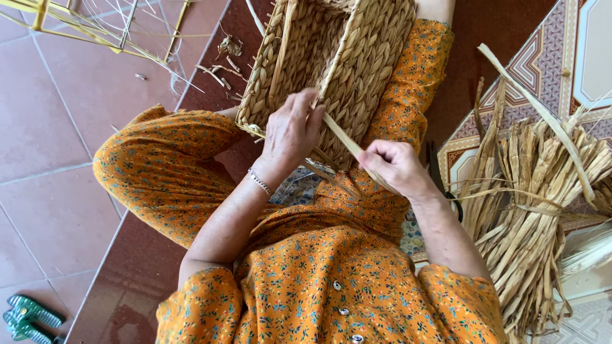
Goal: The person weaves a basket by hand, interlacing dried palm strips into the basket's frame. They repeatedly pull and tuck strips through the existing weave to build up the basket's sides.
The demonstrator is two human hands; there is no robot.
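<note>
Head view, straw strand (341,135) pinched between left hand (290,130), right hand (392,164)

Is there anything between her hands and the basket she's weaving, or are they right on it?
Nothing visible is in the way. The left hand rests on the basket rim, and the right hand grips a strand that runs straight to the weave.
</note>
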